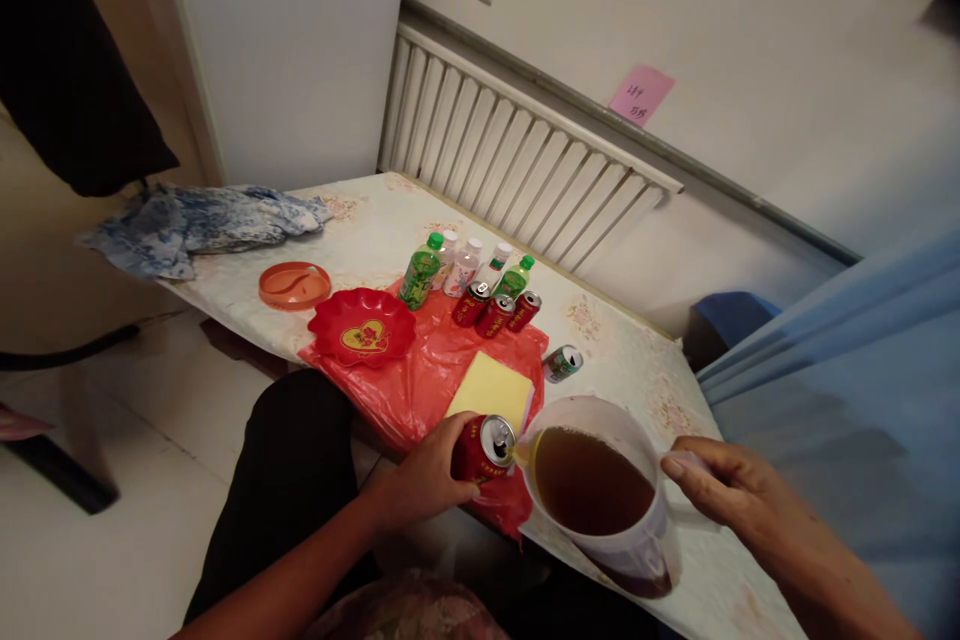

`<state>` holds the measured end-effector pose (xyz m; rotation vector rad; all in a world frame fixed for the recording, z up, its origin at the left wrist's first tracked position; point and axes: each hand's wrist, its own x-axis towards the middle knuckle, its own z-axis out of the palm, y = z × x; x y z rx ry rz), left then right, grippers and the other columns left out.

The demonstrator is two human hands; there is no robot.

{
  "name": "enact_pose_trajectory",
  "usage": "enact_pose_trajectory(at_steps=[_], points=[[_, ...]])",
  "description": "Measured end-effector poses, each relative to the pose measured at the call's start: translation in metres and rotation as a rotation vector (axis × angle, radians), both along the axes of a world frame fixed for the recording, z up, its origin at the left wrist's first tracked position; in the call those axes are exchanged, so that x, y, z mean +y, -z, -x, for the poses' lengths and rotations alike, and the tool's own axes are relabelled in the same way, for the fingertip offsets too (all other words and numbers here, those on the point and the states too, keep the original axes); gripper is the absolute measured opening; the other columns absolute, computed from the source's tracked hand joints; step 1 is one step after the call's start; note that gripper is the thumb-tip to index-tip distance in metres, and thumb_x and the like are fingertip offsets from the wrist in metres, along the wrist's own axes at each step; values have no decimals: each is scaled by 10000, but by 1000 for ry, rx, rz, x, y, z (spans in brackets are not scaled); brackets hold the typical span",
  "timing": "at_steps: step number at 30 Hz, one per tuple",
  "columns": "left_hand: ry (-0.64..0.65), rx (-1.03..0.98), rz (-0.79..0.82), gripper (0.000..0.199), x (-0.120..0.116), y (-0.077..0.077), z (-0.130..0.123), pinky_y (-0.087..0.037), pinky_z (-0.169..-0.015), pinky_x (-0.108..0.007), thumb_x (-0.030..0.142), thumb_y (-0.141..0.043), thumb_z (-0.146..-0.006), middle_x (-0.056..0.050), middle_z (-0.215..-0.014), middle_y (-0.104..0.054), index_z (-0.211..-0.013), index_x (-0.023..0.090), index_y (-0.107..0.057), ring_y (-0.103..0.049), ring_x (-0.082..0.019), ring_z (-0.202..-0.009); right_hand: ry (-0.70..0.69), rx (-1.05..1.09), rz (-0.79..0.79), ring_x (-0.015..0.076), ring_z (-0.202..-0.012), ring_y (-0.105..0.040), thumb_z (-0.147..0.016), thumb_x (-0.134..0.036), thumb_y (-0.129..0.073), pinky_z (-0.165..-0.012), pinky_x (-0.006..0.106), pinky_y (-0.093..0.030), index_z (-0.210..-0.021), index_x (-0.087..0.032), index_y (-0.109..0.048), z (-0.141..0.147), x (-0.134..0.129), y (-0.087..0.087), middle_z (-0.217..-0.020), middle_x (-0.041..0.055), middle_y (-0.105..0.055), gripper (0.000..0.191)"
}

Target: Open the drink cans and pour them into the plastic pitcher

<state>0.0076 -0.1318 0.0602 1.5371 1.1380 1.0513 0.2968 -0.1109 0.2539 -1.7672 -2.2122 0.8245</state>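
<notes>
My left hand (424,480) is wrapped round a red drink can (472,455), whose opened top faces up and to the right. Its opening meets the spout of a clear plastic jug (596,410). The jug is tilted left and holds brown liquid (592,485); a thin stream seems to run from the spout into the can. At the jug's right side, my right hand (727,485) grips the handle, which the fingers partly cover. Behind the can, a yellow square pad (491,390) lies on a red plastic bag (420,390) spread over the table.
Several bottles stand at the back, among them a green bottle (421,272), with red cans (496,317) before them. A green can (562,363) stands near the jug. Leftward are a red scalloped plate (397,330), an orange round tray (295,285) and a blue-white cloth (217,220). A radiator (517,150) lines the wall.
</notes>
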Motion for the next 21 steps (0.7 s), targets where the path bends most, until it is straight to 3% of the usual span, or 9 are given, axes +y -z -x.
enact_pose_trajectory(at_steps=[21], points=[[-6,7,-29,743,1,7,0,-397,-1066,-395,96,-681,-612,-72,-1324,-563,-1307,223,-451,-524,-260,-1227,-33,-37,0,123,-570,-302,-840,-649,-474,-523,245,-283,-580,-203,-415,1,3,0,-596,-42,-291,519]])
